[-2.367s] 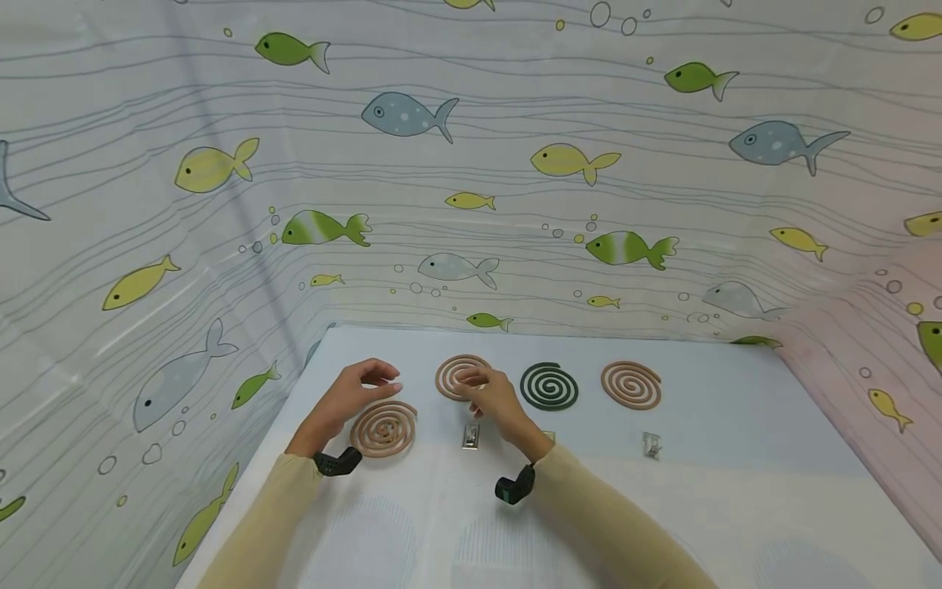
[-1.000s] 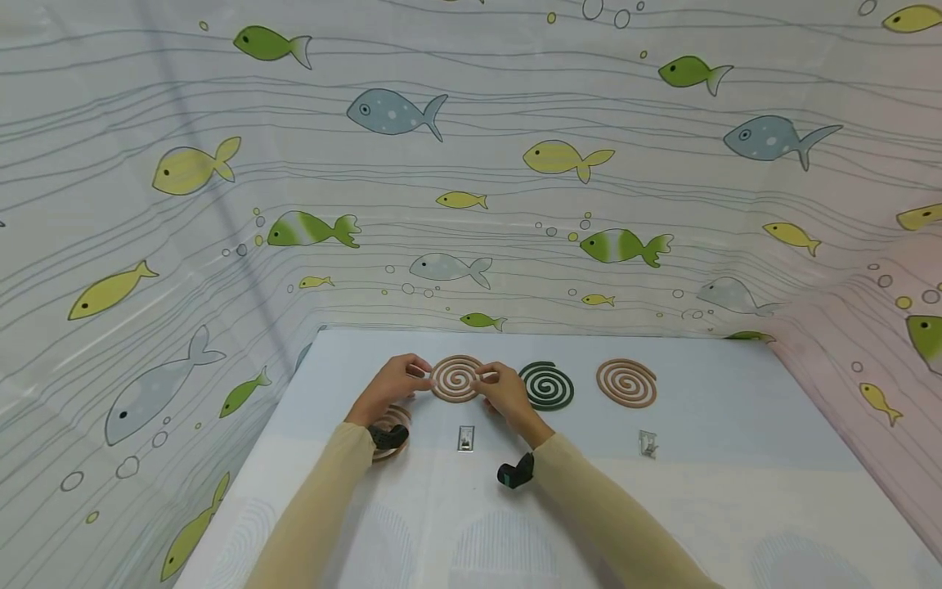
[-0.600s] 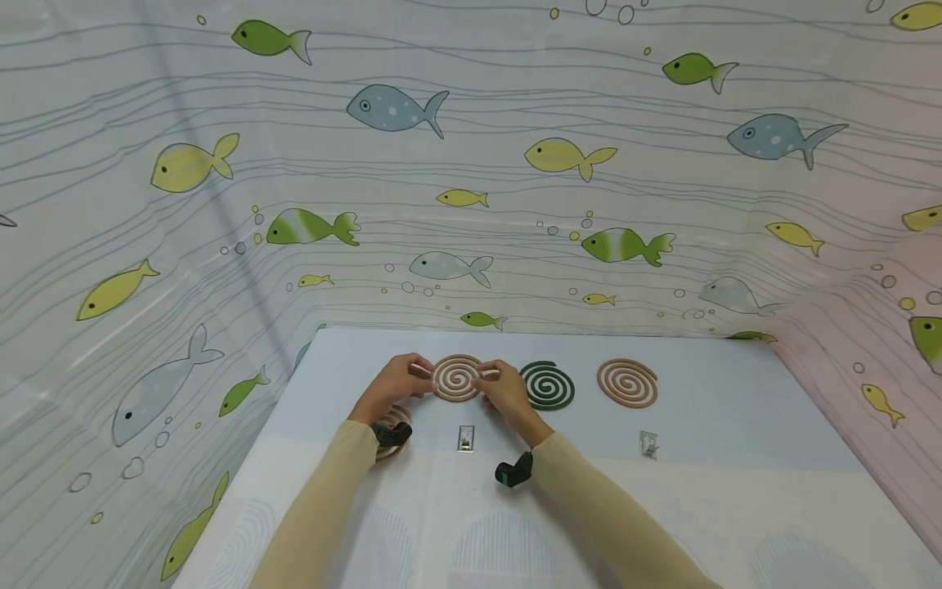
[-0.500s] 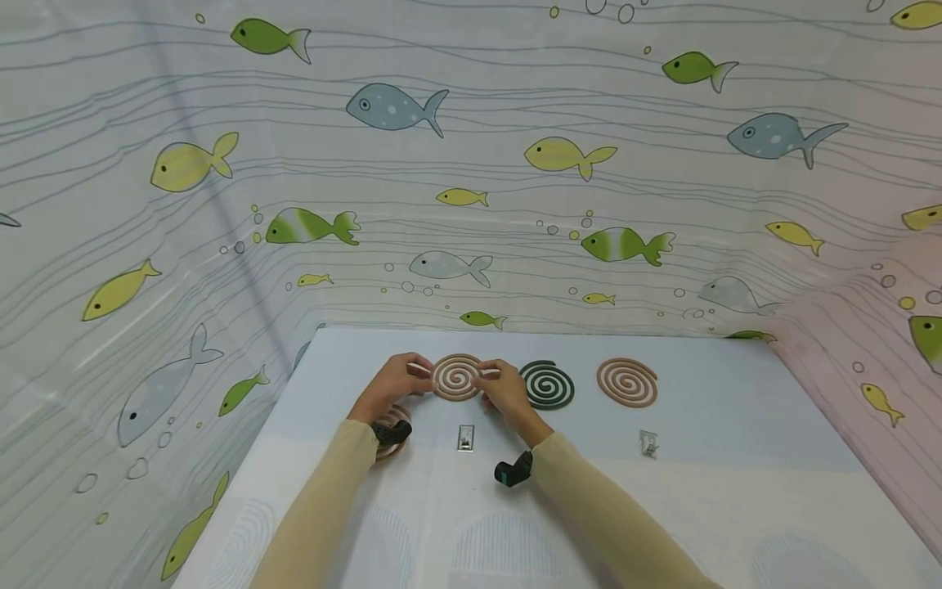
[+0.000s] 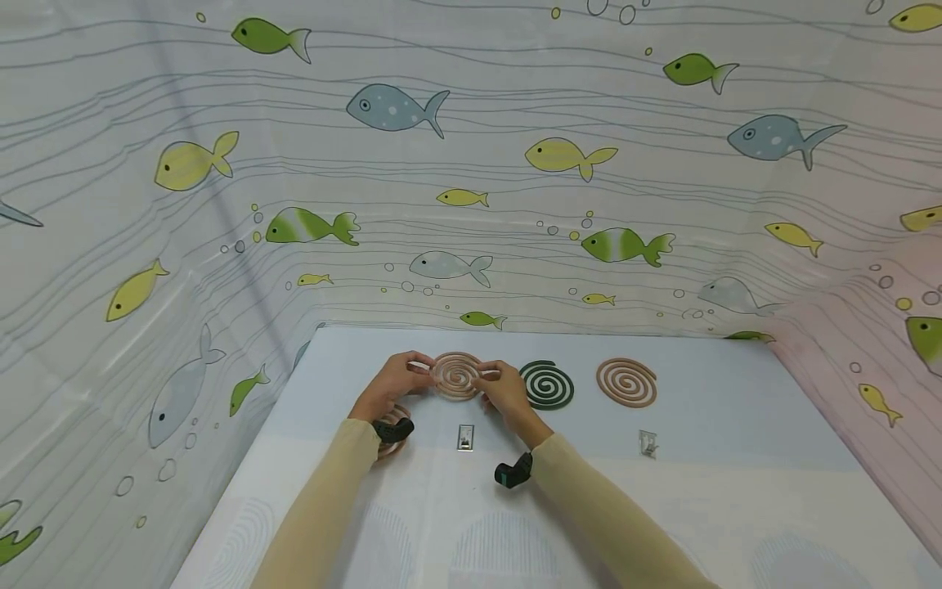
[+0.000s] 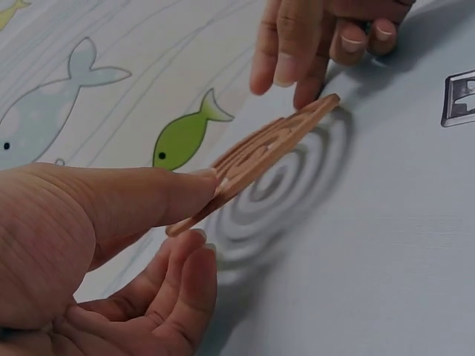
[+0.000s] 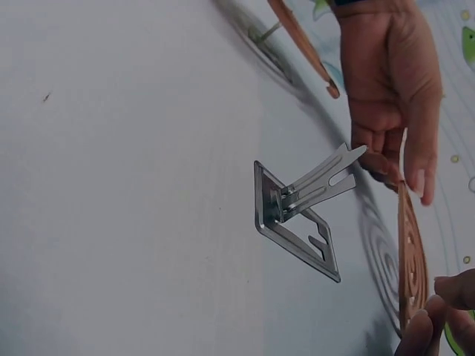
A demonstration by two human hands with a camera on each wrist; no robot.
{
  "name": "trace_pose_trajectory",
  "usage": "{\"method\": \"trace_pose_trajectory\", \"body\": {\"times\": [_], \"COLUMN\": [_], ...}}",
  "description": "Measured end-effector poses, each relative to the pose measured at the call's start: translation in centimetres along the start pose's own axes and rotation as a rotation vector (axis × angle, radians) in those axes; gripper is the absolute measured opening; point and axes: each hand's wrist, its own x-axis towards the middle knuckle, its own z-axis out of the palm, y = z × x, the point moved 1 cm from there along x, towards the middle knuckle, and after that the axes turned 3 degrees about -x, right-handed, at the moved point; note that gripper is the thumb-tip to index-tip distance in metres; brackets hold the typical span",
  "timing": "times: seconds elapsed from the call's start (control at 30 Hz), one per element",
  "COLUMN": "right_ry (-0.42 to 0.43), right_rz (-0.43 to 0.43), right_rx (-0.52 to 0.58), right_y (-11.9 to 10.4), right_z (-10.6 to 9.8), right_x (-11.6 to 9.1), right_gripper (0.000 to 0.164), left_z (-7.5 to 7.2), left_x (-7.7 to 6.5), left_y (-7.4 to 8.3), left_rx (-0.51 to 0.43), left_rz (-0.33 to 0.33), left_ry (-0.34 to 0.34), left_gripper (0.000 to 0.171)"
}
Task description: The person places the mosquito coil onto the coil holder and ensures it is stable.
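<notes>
A brown mosquito coil (image 5: 458, 378) hangs slightly above the white table, its shadow showing beneath it in both wrist views. My left hand (image 5: 393, 383) pinches its left edge between thumb and fingers. On the opposite edge, the fingertips of my right hand (image 5: 508, 397) lie on both sides of the coil in the right wrist view. Nearer to me is a small metal coil stand (image 5: 466, 438), its forked tongue (image 7: 319, 189) bent up from its frame. Another brown coil (image 5: 393, 450) sits raised on a stand, partly hidden behind my left wrist.
To the right lie a dark green coil (image 5: 546, 388) and another brown coil (image 5: 626, 383). A second metal stand (image 5: 648, 444) rests in front of them. Fish-printed sheeting (image 5: 471, 229) walls in the table's back and sides.
Earlier my left hand was beside the raised coil; it moved right to the middle brown coil. Both hands now hold that coil, and it has lifted off the table.
</notes>
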Motion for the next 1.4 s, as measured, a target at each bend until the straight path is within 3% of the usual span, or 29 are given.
{"method": "trace_pose_trajectory", "body": {"times": [0.33, 0.57, 1.0, 1.17, 1.4], "right_ry": [-0.010, -0.050, -0.152, -0.200, -0.230], "right_rz": [0.002, -0.008, -0.008, -0.050, -0.094], "right_rx": [0.014, 0.014, 0.155, 0.172, 0.193], "right_y": [-0.3, -0.3, 0.0, -0.3, -0.8], "right_z": [-0.1, -0.3, -1.1, -1.4, -2.0], "right_x": [-0.1, -0.2, 0.2, 0.0, -0.7], "right_gripper": [0.032, 0.033, 0.030, 0.035, 0.035], "left_z": [0.3, 0.4, -0.1, -0.1, 0.3], "left_x": [0.6, 0.5, -0.3, -0.4, -1.1], "left_y": [-0.4, -0.5, -0.5, -0.3, 0.5], "left_rx": [-0.038, -0.106, -0.226, -0.211, -0.178], "left_rz": [0.031, 0.038, 0.061, 0.050, 0.084], "left_ry": [-0.044, -0.023, -0.079, -0.058, -0.077], "left_gripper": [0.034, 0.033, 0.033, 0.030, 0.028]}}
